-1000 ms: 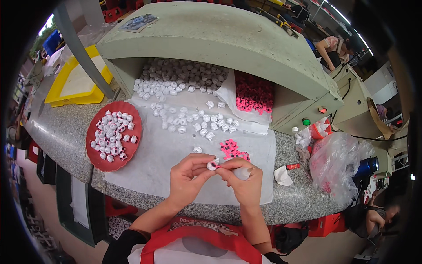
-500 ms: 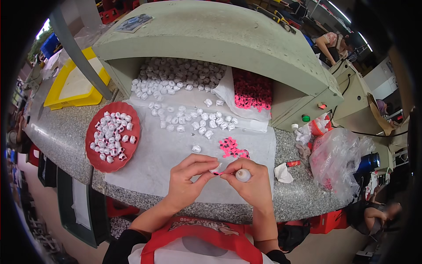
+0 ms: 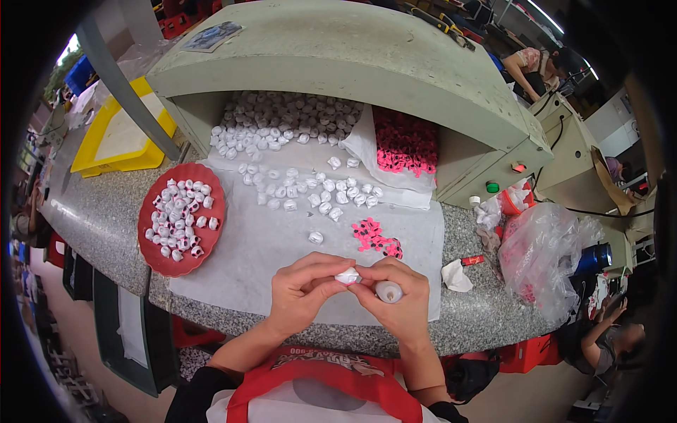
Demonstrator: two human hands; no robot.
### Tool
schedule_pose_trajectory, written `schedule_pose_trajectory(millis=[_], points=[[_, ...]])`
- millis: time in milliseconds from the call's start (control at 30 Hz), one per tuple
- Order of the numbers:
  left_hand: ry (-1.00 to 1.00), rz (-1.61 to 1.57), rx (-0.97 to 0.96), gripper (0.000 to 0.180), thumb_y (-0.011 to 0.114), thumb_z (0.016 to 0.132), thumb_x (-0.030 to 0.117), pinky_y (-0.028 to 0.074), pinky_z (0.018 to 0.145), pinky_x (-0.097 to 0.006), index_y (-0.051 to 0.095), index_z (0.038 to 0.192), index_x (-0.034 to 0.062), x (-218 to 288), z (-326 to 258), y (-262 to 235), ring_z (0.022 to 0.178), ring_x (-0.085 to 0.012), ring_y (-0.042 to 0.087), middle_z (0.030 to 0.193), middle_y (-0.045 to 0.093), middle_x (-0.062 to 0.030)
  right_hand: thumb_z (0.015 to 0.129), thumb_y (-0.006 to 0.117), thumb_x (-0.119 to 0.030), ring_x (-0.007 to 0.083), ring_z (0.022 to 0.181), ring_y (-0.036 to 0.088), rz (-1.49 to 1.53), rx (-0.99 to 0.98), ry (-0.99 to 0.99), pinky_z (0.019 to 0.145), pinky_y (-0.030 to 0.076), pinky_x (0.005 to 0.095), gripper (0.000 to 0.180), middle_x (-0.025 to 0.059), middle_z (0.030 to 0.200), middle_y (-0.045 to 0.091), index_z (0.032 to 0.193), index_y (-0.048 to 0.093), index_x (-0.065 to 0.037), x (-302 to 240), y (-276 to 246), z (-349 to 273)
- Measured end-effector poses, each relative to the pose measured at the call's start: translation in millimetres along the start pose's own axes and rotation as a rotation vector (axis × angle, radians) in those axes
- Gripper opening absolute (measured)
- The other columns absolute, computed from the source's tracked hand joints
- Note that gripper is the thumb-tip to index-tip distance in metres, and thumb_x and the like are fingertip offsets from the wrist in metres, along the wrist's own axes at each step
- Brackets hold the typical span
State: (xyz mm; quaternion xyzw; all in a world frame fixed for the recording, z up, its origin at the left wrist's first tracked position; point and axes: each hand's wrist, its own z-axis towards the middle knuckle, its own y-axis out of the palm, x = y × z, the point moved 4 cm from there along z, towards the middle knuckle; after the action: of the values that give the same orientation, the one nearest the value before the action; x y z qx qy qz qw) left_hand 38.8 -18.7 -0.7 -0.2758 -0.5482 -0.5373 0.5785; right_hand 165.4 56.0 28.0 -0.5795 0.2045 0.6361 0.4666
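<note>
Between both hands is a small white rounded piece [image 3: 348, 276]. My left hand [image 3: 302, 290] pinches it from the left with thumb and fingers. With thumb and forefinger my right hand [image 3: 403, 299] touches its right side. A small whitish bottle with a nozzle [image 3: 388, 291] is also tucked in my right hand. Beyond my hands lie a lone white piece [image 3: 315, 237] and a small pile of flat pink-and-black pieces [image 3: 374, 235]. To the left, a red scalloped plate [image 3: 173, 267] bears several white pieces with pink and dark parts.
A pale green metal housing [image 3: 317, 70] arches over heaps of white pieces [image 3: 282, 120] and pink pieces [image 3: 405, 144]. White paper [image 3: 247, 282] covers the granite-like worktop [image 3: 486, 317]. At right are a crumpled tissue [image 3: 457, 277] and a clear plastic bag [image 3: 539, 261]; a yellow tray [image 3: 106, 168] stands far left.
The white piece has been turned so its white side shows instead of the pink-and-dark part. My right fingers have moved up against it. The bottle remains in my right hand.
</note>
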Motion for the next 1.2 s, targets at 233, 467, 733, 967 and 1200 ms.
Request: schedule_pose_trajectory(millis=[233,467,733,967,1200], points=[[-0.044,-0.028,0.019,0.024,0.057,0.076,-0.008,0.048,0.076,-0.028,0.059,0.099,-0.0041,-4,-1,0,0.09,-0.0208,0.058,0.097,0.058,-0.0173,0.062,0.071,0.005,0.0103,0.059,0.054,0.063,-0.06,-0.021,0.052,0.042,0.0204,0.019,0.0063,0.067,0.059,0.079,0.065,0.001,8,-1,3],[-0.426,-0.425,0.16,0.024,0.057,0.078,-0.001,0.049,0.069,-0.024,0.057,0.102,-0.0028,-28,0,-3,0.083,-0.0176,0.06,0.092,0.061,-0.0136,0.064,0.071,0.001,0.0119,0.062,0.055,0.195,0.0,0.006,0.055,0.044,0.0224,0.024,0.0064,0.075,0.059,0.087,0.063,-0.004,17,2,-1],[-0.243,-0.21,0.047,0.029,0.061,0.072,-0.009,0.053,0.067,-0.026,0.051,0.1,-0.0055,-3,-4,6,0.082,-0.0207,0.062,0.082,0.061,-0.0144,0.064,0.07,0.004,0.0138,0.07,0.057,0.386,-0.094,-0.055,0.058,0.046,0.0226,0.025,0.0113,0.083,0.06,0.086,0.061,-0.001,34,2,-3],[-0.126,0.119,0.011,0.026,0.062,0.071,-0.011,0.054,0.064,-0.027,0.052,0.094,-0.0069,-2,-7,-1,0.074,-0.0198,0.063,0.081,0.062,-0.0149,0.069,0.067,0.004,0.012,0.069,0.057,0.68,-0.113,0.257,0.056,0.045,0.022,0.014,0.01,0.084,0.061,0.08,0.059,0.001,33,14,-5],[-0.277,-0.018,0.127,0.019,0.061,0.073,-0.008,0.052,0.06,-0.025,0.054,0.09,-0.0055,-24,-14,-29,0.069,-0.0161,0.062,0.078,0.062,-0.0121,0.069,0.066,0.002,0.0096,0.056,0.053,0.639,-0.146,0.265,0.043,0.04,0.0195,0.014,0.0122,0.082,0.06,0.08,0.057,0.0,54,46,0]])
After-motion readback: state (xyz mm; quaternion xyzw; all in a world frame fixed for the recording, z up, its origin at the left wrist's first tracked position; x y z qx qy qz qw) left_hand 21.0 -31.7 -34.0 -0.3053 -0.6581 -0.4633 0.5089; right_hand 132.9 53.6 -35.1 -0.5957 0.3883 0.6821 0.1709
